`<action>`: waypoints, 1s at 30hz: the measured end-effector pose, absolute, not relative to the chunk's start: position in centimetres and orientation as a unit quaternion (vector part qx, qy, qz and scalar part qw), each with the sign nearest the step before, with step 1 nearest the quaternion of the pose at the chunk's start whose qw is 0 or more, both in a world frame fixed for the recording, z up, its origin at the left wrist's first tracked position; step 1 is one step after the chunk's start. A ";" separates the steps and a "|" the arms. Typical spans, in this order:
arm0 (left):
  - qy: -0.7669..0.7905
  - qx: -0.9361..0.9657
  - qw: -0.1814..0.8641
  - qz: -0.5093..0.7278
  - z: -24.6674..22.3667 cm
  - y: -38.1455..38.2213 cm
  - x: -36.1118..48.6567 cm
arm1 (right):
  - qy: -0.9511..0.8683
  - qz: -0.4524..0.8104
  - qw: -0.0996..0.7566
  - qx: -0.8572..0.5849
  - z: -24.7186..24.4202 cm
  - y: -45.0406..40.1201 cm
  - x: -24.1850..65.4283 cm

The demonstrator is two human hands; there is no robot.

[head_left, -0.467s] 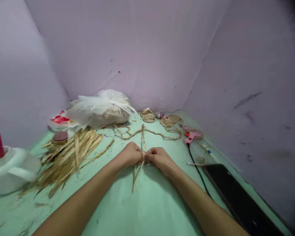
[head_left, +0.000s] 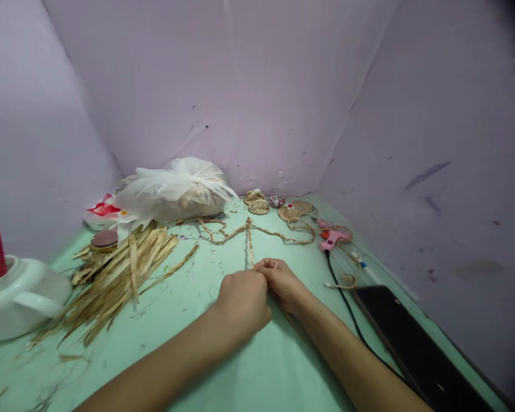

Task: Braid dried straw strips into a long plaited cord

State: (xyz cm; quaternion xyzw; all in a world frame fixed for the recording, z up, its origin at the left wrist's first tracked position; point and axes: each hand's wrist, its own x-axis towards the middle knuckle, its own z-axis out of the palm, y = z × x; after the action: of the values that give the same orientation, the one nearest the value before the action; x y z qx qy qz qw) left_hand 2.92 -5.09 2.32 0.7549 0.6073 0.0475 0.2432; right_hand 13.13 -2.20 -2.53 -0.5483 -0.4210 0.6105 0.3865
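A thin tan braided cord [head_left: 250, 246] of dried plant fibre runs straight toward me along the green table. My right hand [head_left: 281, 280] is closed in a pinch at its near end. Right against it, my left hand [head_left: 242, 300] is curled into a fist with its back turned up, slightly blurred; whatever its fingers grip is hidden. The cord's loose strands are mostly covered by my hands. At the far end, the cord meets a longer twisted cord [head_left: 278, 233] that spreads to both sides. Dried fibre strips [head_left: 124, 280] lie in a heap to the left.
On the left stand a white pot [head_left: 38, 286] and a round lidded tin [head_left: 104, 238]. A white plastic bag [head_left: 175, 191] sits at the back, near coiled fibre pieces [head_left: 258, 206]. A pink glue gun [head_left: 335, 237] with black cable and a dark phone-like slab [head_left: 407, 343] lie right.
My left hand has moved right and nearer to me, turning over across the strands against my right hand. My right hand stays almost in place. The hanging strand ends are now covered.
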 end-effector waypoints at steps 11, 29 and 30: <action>0.536 0.455 0.683 0.199 0.6 -0.9 0.4 | -0.438 0.653 0.374 -0.491 -2.2 -2.1 13.6; 0.650 0.554 0.483 0.196 -0.8 -1.6 2.0 | -0.733 0.141 0.149 -0.649 0.1 -4.1 13.8; 0.651 0.539 0.496 0.198 -0.6 -1.7 2.1 | -0.730 0.160 0.149 -0.647 0.3 -4.2 13.7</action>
State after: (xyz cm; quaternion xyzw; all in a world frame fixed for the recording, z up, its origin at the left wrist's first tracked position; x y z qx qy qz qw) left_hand 2.08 -1.68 -0.56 0.5394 0.6510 0.1981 0.4959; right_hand 13.73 -4.19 0.33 -0.6472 -0.7305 0.1596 0.1486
